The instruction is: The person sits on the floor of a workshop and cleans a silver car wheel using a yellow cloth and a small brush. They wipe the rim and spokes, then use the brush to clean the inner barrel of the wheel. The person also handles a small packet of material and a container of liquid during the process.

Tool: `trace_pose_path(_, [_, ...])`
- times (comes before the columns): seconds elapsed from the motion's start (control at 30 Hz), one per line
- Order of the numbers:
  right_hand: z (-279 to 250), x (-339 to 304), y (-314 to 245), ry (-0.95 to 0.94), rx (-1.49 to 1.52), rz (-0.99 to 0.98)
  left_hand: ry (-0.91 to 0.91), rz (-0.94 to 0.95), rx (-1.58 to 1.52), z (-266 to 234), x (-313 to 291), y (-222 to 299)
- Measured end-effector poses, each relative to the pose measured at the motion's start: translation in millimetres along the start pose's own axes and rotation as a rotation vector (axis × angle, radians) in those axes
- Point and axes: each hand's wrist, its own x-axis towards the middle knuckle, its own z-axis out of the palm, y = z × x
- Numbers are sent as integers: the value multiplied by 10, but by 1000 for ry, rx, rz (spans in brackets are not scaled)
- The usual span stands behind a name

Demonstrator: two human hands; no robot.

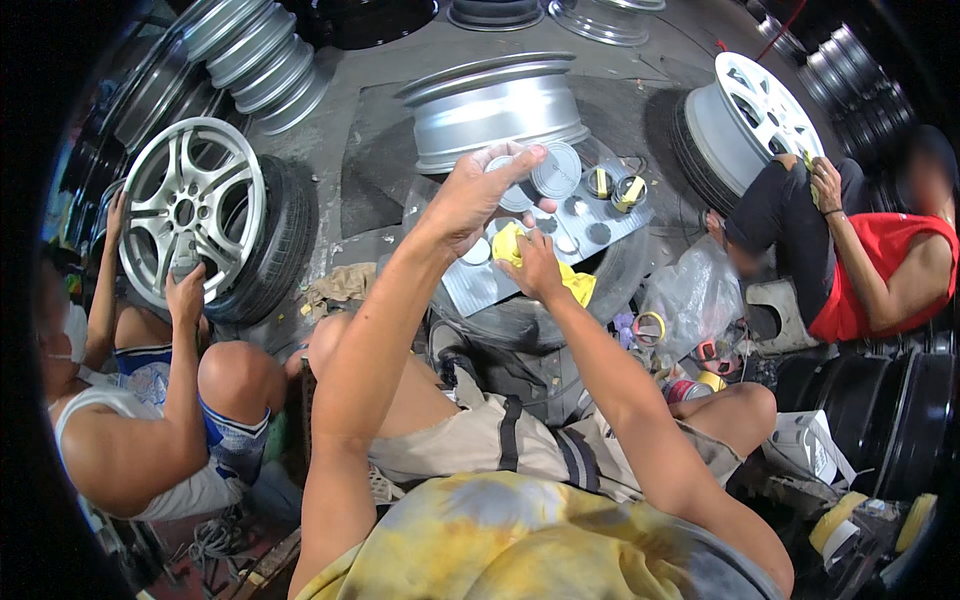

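Note:
My left hand (pixel 478 195) is closed on round grey wheel caps. One cap (pixel 557 170) shows by the thumb tip and another pale disc (pixel 515 192) lies under the thumb; the exact grip is partly hidden by the fingers. Just below and to the right, my right hand (pixel 538 268) grips a yellow cloth (pixel 575 284), part of which bunches up between the two hands. Beneath them a grey ribbed sheet (pixel 470 292) rests across a tire (pixel 610 300), with several round caps lying on it. Two dark rolls with yellow strips (pixel 628 192) stand at its far right.
A silver rim (pixel 498 118) stands beyond the sheet. At left, a person holds a tool against a spoked wheel (pixel 190 215); at right, a person in red sits beside a white wheel (pixel 765 110). A clear plastic bag (pixel 692 300) and a tape roll (pixel 649 328) lie right of the tire.

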Motion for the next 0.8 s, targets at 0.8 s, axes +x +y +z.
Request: trace_pose_path(0.8, [-425, -145, 143, 218, 40, 287, 154, 119, 215, -160, 40, 136])
